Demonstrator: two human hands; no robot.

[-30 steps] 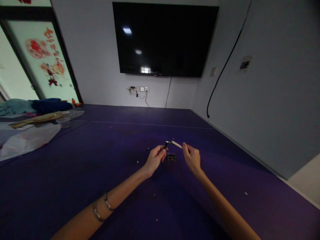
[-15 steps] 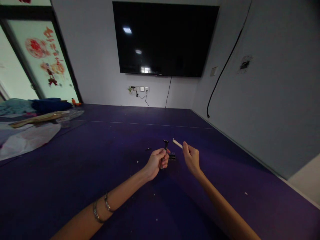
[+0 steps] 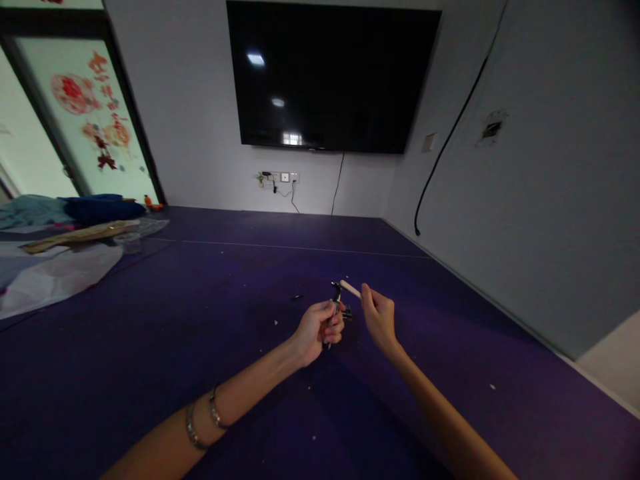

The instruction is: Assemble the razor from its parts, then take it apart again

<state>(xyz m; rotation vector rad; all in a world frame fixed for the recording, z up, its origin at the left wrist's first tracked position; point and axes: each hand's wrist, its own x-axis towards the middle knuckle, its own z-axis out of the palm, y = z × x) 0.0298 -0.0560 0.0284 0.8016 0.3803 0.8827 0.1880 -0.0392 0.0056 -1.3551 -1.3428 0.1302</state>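
Observation:
My left hand (image 3: 321, 328) is closed round a slim dark handle with a short crosspiece on top, which looks like a razor (image 3: 337, 291). My right hand (image 3: 379, 316) pinches a pale cream stick (image 3: 351, 289), its far tip pointing left. That tip meets or overlaps the razor's head; contact is hard to make out. Just behind my left fingers a small black object (image 3: 347, 313) lies on the purple surface (image 3: 225, 373), partly covered. Farther left rests a thin black piece (image 3: 297, 297).
Plastic sheeting (image 3: 65, 277), a flat brown piece (image 3: 83, 238) and blue cloth (image 3: 103, 208) lie at the far left. A television (image 3: 333, 77) hangs on the back wall. A black cable (image 3: 447, 141) dangles along the right wall. Small white scraps dot the surface.
The razor's head has shifted slightly right and turned, while the stick has moved slightly left and down. The gap between them has closed. Both hands keep their grips.

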